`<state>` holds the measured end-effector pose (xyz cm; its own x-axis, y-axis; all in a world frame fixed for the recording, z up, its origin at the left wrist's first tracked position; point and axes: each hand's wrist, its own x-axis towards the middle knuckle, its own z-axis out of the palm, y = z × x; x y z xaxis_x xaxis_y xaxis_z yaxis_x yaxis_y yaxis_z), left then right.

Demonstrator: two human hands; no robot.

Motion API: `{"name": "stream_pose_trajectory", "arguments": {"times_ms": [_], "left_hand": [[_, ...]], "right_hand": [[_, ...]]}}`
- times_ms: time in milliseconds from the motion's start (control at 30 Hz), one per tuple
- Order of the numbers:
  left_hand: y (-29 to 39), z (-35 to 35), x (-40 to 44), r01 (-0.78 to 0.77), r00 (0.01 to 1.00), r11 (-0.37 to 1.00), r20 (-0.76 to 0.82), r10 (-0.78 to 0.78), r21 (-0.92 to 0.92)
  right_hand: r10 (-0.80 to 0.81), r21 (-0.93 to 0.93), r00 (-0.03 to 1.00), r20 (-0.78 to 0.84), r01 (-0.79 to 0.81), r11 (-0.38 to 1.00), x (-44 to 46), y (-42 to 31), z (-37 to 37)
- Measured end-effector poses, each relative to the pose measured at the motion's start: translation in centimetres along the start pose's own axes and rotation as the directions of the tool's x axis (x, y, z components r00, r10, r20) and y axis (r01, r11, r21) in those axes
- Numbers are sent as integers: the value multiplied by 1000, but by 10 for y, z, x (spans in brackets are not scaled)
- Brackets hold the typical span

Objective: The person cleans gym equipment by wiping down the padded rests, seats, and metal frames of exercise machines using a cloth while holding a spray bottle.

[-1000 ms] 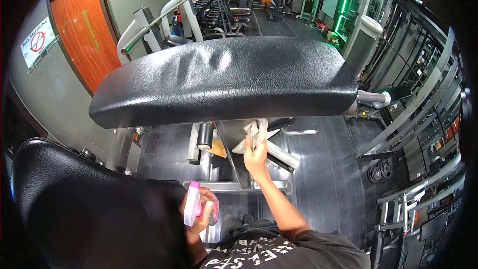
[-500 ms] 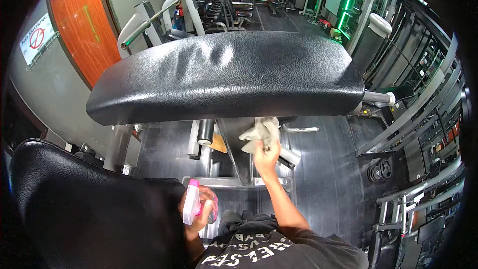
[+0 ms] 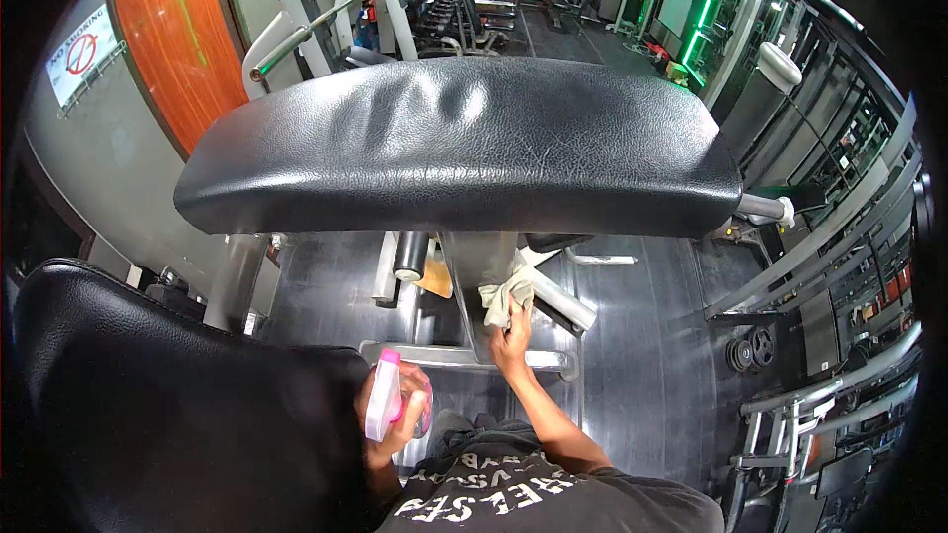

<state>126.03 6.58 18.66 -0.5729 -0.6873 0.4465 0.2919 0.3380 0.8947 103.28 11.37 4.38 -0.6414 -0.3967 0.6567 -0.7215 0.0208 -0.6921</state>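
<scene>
i hold a pink-topped spray bottle point(image 3: 381, 401) in my left hand point(image 3: 403, 422), just beside the black cushion point(image 3: 188, 395), a crumpled pale cloth point(image 3: 505, 298) bunched in my right hand point(image 3: 512, 342), at the metal upright point(image 3: 471, 271) below the long black pad point(image 3: 464, 153), contact hard to tell from here

T-shirt point(image 3: 642, 505), black, short-sleeved; white distressed block lettering point(image 3: 484, 502) across chest, several rows, partly legible. Legwear point(image 3: 452, 424), dark grey, mostly hidden.
</scene>
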Motion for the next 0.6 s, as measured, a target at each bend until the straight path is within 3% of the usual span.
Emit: {"name": "stream_pose_trajectory", "arguments": {"times_ms": [67, 167, 200, 267, 300, 333, 400, 467, 533, 600], "left_hand": [[4, 0, 0, 54, 998, 998, -13, -55, -32], [2, -1, -1, 43, 999, 999, -1, -44, -23], [1, -1, -1, 40, 999, 999, -2, -40, -21], [-1, 0, -2, 66, 998, 996, -8, -66, -59], [-2, -1, -3, 69, 998, 996, -8, -70, -59], [-4, -1, -4, 66, 998, 997, 4, -65, -38], [-4, 0, -5, 66, 998, 998, 21, -66, -21], [1, 2, -5, 123, 992, 989, -8, -124, -79], [1, 2, -2, 74, 997, 994, -2, -74, -82], [0, 2, -1, 36, 999, 995, 3, -36, -88]], "right_hand": [[51, -72, 999, 2, -50, 996, -2, 3, -3], [391, 338, 910, -137, -328, 882, 28, -22, -13], [465, 422, 884, -51, -403, 812, 36, -20, -21], [265, 388, 955, -131, -196, 900, 57, -24, -27], [111, 286, 976, -190, -53, 957, 73, -37, -30], [59, 307, 994, -96, -27, 951, 83, -40, -31], [-49, 123, 995, -87, 59, 991, 97, -57, -20], [-123, 176, 985, -119, 142, 974, 112, -90, -17], [-138, 162, 982, -129, 158, 974, 118, -94, -15], [161, 397, 983, -92, -112, 911, 102, -72, -5]]}}
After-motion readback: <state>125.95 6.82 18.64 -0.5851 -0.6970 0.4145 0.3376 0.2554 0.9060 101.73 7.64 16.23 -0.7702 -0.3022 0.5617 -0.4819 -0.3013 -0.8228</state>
